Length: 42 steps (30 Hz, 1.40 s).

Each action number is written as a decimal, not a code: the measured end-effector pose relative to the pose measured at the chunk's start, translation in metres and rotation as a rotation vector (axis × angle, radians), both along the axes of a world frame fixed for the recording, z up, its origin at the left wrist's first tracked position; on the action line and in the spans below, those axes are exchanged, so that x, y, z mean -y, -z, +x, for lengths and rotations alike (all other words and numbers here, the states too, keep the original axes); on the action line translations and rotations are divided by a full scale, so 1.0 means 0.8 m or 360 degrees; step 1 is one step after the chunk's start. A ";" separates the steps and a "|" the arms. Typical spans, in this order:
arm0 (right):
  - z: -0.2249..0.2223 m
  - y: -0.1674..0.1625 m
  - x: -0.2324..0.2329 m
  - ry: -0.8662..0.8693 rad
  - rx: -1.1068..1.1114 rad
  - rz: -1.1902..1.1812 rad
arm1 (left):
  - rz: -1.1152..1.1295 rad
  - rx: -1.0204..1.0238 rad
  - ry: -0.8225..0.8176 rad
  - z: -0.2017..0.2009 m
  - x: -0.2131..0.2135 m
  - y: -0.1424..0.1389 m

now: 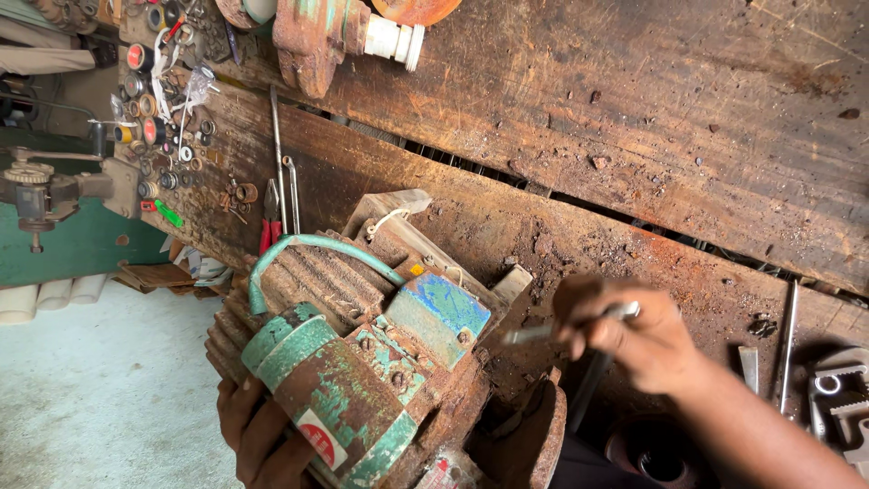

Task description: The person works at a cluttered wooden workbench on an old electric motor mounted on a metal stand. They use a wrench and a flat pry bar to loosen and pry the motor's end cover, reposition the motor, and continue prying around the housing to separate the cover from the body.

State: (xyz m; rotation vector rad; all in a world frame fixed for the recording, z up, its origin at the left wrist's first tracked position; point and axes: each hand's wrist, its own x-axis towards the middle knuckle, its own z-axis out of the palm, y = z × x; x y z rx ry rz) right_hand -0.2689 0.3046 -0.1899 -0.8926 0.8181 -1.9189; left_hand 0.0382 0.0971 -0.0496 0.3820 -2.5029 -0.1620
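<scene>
I see one old electric motor (362,362), rusty with flaking green paint, lying at the near edge of the wooden desk (634,136). One green cable (308,243) arcs over its ribbed body. My left hand (258,435) is under the round end of the motor, fingers curled up against it from below. My right hand (634,335) is just to the right of the motor, closed around one thin metal tool (579,321) whose tip points toward the motor; the hand is blurred, so I cannot tell if the tip touches. Beyond the motor lie one pair of red-handled pliers (269,222) and two long wrenches (282,172). Far right of the motor I count one pipe wrench (842,398)
</scene>
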 end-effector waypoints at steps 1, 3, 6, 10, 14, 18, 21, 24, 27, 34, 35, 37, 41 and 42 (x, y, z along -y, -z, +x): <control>0.002 0.000 -0.001 -0.0040 -0.0033 -0.0018 | -0.0019 -0.0019 0.0005 -0.001 0.002 0.001; 0.005 0.001 -0.002 -0.0113 -0.0100 -0.0047 | -0.0040 -0.0026 0.0002 -0.002 0.003 0.003; 0.006 0.002 -0.001 -0.0061 -0.0049 0.0073 | -0.0043 -0.0025 0.0005 -0.003 0.003 0.003; 0.004 0.001 0.002 -0.0045 0.0080 0.0036 | 0.0024 0.0036 -0.0021 0.000 -0.002 -0.004; 0.001 -0.006 0.002 -0.0017 -0.0013 0.0011 | 0.0170 0.0140 -0.0080 -0.001 -0.008 -0.011; -0.001 -0.015 -0.002 0.0083 0.0062 0.0067 | 0.0117 0.0100 -0.0065 -0.007 -0.007 -0.012; 0.001 -0.016 -0.004 0.0081 -0.0016 -0.0022 | 0.0168 0.0129 -0.0012 -0.009 -0.007 -0.017; 0.007 -0.013 -0.002 0.0059 -0.0012 0.0030 | 0.0164 0.0125 -0.0017 -0.011 -0.008 -0.018; 0.011 -0.008 0.000 0.0056 -0.0086 0.0065 | 0.0166 0.0139 -0.0031 -0.011 -0.008 -0.019; 0.012 -0.004 -0.002 0.0111 0.0003 0.0040 | 0.0125 0.0131 -0.0083 -0.007 -0.007 -0.014; 0.012 -0.003 -0.001 0.0157 0.0015 -0.0012 | 0.0119 0.0138 -0.0127 -0.007 -0.007 -0.013; 0.013 -0.002 -0.001 0.0135 0.0030 0.0006 | 0.0119 0.0099 -0.0087 -0.006 -0.007 -0.012; 0.016 0.001 -0.001 0.0140 0.0072 0.0011 | 0.0082 0.0187 -0.0205 -0.004 -0.009 -0.014; 0.016 0.000 -0.001 0.0174 0.0102 -0.0038 | 0.0131 0.0201 -0.0189 -0.003 -0.011 -0.016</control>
